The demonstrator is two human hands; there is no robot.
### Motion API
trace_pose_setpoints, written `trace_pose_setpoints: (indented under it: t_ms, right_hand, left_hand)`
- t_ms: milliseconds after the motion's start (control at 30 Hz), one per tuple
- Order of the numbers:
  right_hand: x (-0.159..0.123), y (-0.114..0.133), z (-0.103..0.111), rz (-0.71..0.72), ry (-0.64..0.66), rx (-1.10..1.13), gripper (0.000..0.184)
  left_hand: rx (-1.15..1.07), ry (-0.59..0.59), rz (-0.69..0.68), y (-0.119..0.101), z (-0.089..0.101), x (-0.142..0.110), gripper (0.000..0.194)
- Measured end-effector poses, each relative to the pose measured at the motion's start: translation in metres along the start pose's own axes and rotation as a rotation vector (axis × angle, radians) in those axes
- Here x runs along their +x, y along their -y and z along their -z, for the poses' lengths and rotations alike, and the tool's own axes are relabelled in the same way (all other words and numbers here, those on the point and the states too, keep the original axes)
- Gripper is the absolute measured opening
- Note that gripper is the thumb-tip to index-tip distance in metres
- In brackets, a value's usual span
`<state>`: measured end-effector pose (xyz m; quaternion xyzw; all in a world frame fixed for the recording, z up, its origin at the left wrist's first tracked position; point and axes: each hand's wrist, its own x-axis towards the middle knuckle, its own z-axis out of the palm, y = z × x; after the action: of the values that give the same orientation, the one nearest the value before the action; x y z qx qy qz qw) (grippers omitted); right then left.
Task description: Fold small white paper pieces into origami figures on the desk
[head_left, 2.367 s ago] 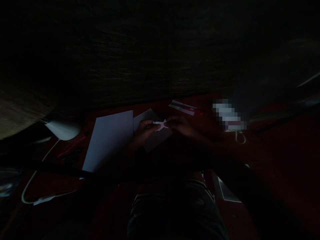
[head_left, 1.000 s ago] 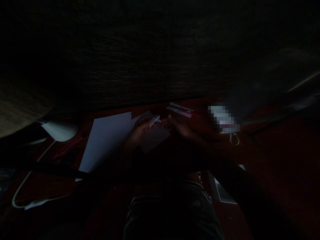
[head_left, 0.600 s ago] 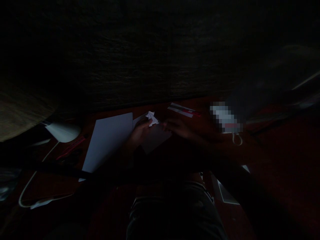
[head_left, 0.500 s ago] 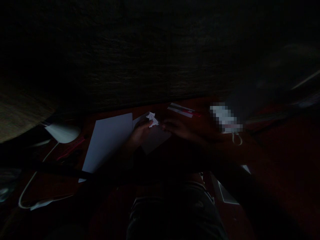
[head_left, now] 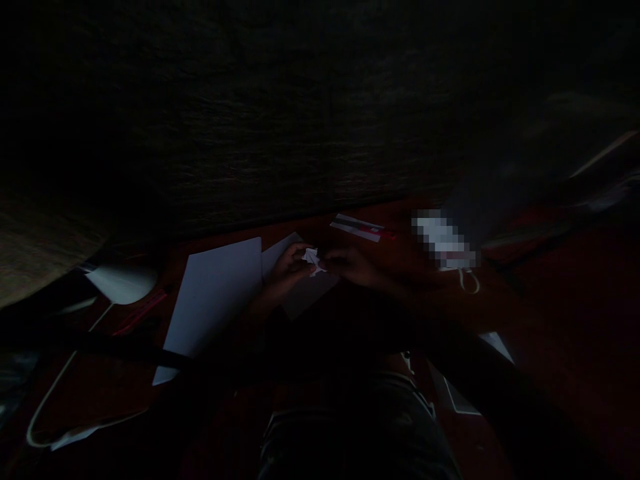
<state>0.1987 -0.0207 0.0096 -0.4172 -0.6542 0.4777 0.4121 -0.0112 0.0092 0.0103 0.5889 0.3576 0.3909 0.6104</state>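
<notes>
Between my two hands is a small piece of folded white paper (head_left: 311, 256) with crease lines and pointed corners. My left hand (head_left: 286, 268) pinches it from the left, thumb below and fingers above. From the right, my right hand (head_left: 356, 265) has its fingertips closed at the paper's lower right edge. Beneath the hands lies a sheet of paper (head_left: 306, 295), dim in the shade. A larger white sheet (head_left: 220, 290) is just left of my left hand. The picture is very dark, so finger details are hard to make out.
A clear ruler-like strip with a red part (head_left: 356, 228) lies at the back of the brown table (head_left: 400, 230). To the right is a blurred-out white object (head_left: 445, 241) with a cord loop (head_left: 469, 281). At left are a white lamp-like cone (head_left: 123, 283), its cable (head_left: 55, 387) and a red strip (head_left: 140, 313).
The folded paper has turned and sits lower, with more of it covered by fingers. My left fingers have come up around its top, and my right hand has closed in on it.
</notes>
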Motion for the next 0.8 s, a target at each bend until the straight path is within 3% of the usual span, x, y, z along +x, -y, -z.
trace_pose_setpoints:
  t_ms: [167,367,467,800]
  right_hand:
    - [0.0002,0.0001,0.0008,0.016,0.007,-0.016,0.035]
    - [-0.0008,0.0009,0.0016,0.005,0.011,0.005,0.039]
    - [-0.0005,-0.0017,0.0018,0.010,0.007,0.039,0.031]
    - [0.0008,-0.0055,0.0049,-0.020,-0.014,-0.033,0.014]
  left_hand:
    - [0.085,0.085,0.006,0.0001,-0.0001,-0.0023,0.059]
    - [0.031,0.043,0.007,0.0001,-0.0021,-0.0023,0.070]
    - [0.017,0.031,0.008,-0.0010,-0.0023,-0.0015,0.074]
    - [0.218,0.028,-0.064,-0.0040,-0.0024,-0.0018,0.040]
